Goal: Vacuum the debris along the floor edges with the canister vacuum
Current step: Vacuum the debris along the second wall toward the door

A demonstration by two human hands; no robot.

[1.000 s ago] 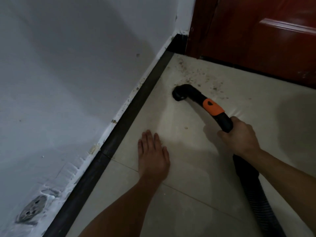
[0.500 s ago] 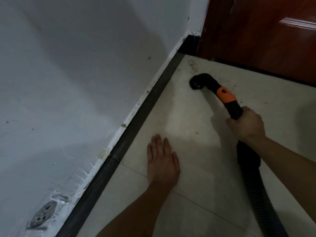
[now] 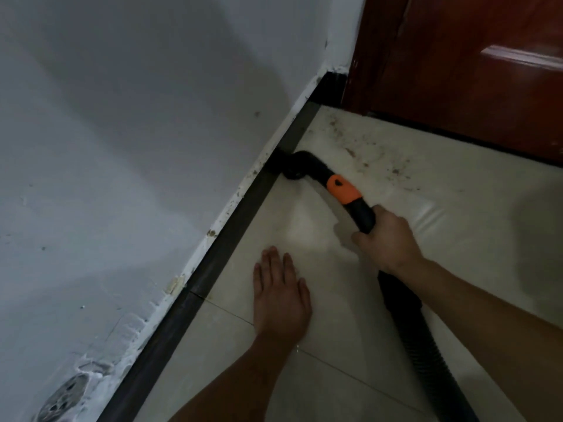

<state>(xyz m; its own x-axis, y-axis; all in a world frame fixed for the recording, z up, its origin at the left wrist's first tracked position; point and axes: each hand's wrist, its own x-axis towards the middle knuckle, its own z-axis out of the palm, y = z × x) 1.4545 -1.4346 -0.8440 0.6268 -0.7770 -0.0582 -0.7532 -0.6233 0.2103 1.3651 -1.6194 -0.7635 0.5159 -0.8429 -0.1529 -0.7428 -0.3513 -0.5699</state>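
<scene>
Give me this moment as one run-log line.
right hand grips vacuum wand | nozzle at dark baseboard | left hand flat on floor tile | debris near door uncleared

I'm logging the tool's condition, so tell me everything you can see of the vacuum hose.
The vacuum hose is black, plastic-looking and ribbed lower down, with an orange collar and a bent nozzle whose tip meets the dark baseboard. The right hand grips it behind the collar; it slants across the tiled floor.

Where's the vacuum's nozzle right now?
In the head view, the nozzle sits near the middle, against the dark baseboard under the white wall, left of the debris.
</scene>
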